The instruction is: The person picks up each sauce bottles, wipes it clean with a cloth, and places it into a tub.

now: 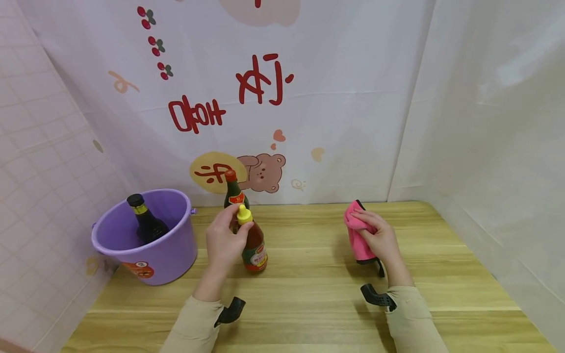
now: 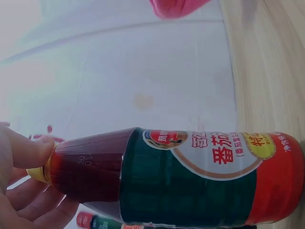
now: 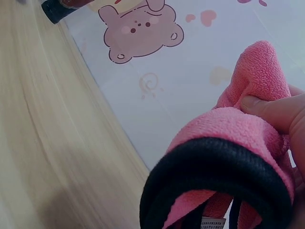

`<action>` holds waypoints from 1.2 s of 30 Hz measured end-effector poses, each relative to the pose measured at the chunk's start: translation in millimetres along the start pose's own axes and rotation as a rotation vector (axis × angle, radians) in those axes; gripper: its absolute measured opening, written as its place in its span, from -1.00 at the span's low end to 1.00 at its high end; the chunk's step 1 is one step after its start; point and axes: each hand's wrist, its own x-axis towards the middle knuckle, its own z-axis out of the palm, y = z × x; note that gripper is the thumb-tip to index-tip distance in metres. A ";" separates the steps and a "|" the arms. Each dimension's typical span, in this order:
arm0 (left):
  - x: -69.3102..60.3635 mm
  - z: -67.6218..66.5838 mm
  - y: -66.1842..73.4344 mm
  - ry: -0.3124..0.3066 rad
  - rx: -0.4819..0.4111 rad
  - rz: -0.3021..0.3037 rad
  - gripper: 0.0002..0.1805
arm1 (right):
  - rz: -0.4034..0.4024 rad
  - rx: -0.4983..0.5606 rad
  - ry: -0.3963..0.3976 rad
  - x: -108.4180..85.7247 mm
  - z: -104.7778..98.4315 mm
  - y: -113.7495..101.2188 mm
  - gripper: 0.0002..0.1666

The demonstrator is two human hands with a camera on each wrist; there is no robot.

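My left hand pinches a ketchup bottle at its neck, just below the yellow cap. The bottle has a green and red label and leans slightly; whether its base touches the table I cannot tell. In the left wrist view, the thumb and fingers close round the bottle's neck. My right hand grips a folded pink towel with black edging, held above the table on the right. The right wrist view shows the thumb pressing into the towel's folds.
A dark green bottle with a red cap stands behind the ketchup, partly hidden. On the left is a purple bucket holding a black-capped dark bottle. A printed white curtain hangs behind the wooden table.
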 end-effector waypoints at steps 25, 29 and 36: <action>10.2 84.2 39.2 -0.222 -0.086 0.038 -0.53 | -0.013 0.022 -0.008 0.0 -1.8 -9.5 -0.66; 10.3 90.0 41.9 -0.228 -0.085 0.051 -0.54 | -0.008 0.025 -0.008 -0.1 -2.4 -10.4 -0.67; 9.0 98.0 42.8 -0.252 -0.061 0.058 -0.55 | -0.006 0.010 -0.005 -0.3 -3.1 -13.4 -0.67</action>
